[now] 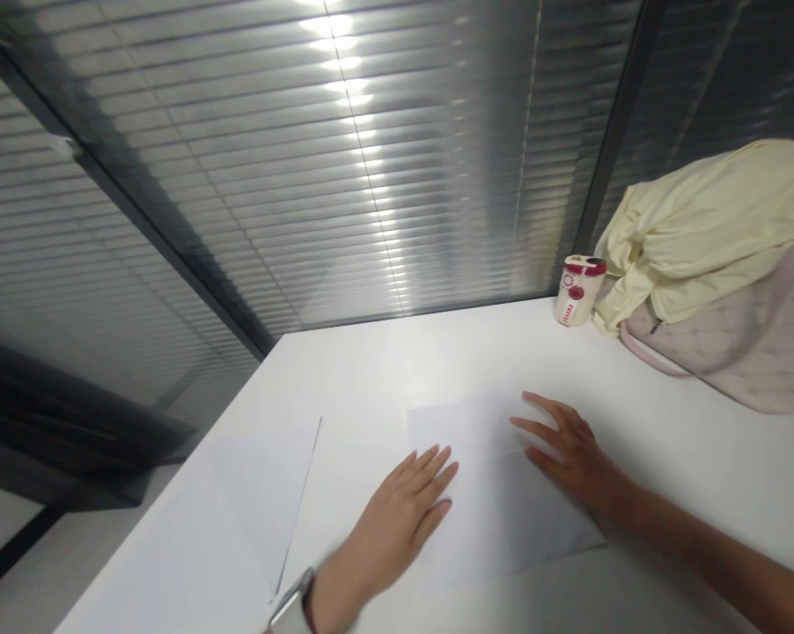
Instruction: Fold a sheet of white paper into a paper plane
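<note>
A pale sheet of paper (486, 493) lies on the white table (363, 370), with a faint crease across it. My left hand (400, 511) rests flat on the sheet's left side, fingers stretched out, a watch on the wrist. Over the sheet's right edge is my right hand (569, 449), its fingers spread and pointing left. Neither hand grips anything. The lower right corner of the sheet seems slightly raised. Another pale sheet (238, 502) lies to the left, near the table's left edge, a thin dark line along its right side.
A cream and red cup (578, 292) stands at the back right. Beside it a pink quilted bag (753, 361) has a pale yellow cloth (720, 229) draped over it. Glass panels with blinds (271, 176) rise behind the table.
</note>
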The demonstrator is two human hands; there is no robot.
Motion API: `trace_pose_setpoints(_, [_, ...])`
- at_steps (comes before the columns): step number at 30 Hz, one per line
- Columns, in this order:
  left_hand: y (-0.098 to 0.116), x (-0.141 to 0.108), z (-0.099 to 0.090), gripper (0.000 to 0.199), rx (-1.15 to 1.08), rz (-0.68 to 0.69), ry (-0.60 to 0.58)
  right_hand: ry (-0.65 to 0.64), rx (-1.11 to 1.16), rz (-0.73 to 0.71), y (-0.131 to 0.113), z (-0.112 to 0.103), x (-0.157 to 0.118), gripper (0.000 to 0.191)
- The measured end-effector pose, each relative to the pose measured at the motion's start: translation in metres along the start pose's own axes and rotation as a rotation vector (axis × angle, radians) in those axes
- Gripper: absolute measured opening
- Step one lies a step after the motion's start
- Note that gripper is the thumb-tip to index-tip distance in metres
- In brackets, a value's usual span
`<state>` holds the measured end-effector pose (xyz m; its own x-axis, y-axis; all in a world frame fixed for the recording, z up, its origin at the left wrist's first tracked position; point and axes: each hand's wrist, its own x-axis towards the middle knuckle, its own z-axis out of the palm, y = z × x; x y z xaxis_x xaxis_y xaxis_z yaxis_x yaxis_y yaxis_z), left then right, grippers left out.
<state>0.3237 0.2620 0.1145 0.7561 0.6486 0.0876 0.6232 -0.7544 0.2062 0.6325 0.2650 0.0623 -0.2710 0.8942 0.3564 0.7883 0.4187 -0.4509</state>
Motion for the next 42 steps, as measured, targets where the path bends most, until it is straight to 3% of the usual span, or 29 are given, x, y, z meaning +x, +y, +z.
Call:
trace_pose_setpoints(3, [-0.004, -0.006, -0.01, 0.051, 0.013, 0.008, -0.077, -0.291, -0.048, -0.081, 0.005, -0.017, -0.004, 0.053])
trace_pose_setpoints(6, [-0.01, -0.013, -0.017, 0.052, 0.048, 0.002, -0.088, -0.418, -0.03, -0.093, 0.012, -0.03, -0.007, 0.073])
trace_pose_setpoints(13, [-0.014, -0.022, -0.022, 0.055, 0.101, -0.003, -0.131, -0.442, -0.063, -0.081, 0.015, -0.033, -0.01, 0.079])
trace_pose_setpoints(21, [-0.017, -0.026, -0.017, 0.058, 0.178, 0.007, -0.072, -0.404, -0.036, -0.094, 0.017, -0.03, -0.013, 0.078])
trace_pose_setpoints(25, [-0.011, -0.028, -0.018, 0.055, 0.225, -0.075, 0.128, -0.277, -0.001, -0.063, 0.018, -0.031, -0.015, 0.062])
trace_pose_setpoints(28, [0.009, -0.028, -0.015, 0.055, 0.254, -0.144, 0.256, -0.208, 0.07, -0.073, 0.021, -0.037, -0.004, 0.05])
trace_pose_setpoints(32, [0.041, -0.024, 0.006, 0.075, 0.304, -0.125, 0.214, -0.305, 0.173, -0.238, 0.021, -0.038, 0.033, 0.047])
trace_pose_setpoints(36, [0.048, -0.022, 0.025, 0.085, 0.33, -0.142, 0.183, -0.485, 0.163, -0.31, 0.015, -0.024, 0.065, 0.051])
trace_pose_setpoints(39, [0.037, -0.025, 0.017, 0.069, 0.271, -0.148, 0.102, -0.537, 0.129, -0.305, 0.009, -0.021, 0.067, 0.057])
trace_pose_setpoints(42, [0.026, -0.026, -0.001, 0.057, 0.19, -0.163, 0.081, -0.494, 0.072, -0.277, 0.006, -0.027, 0.055, 0.062])
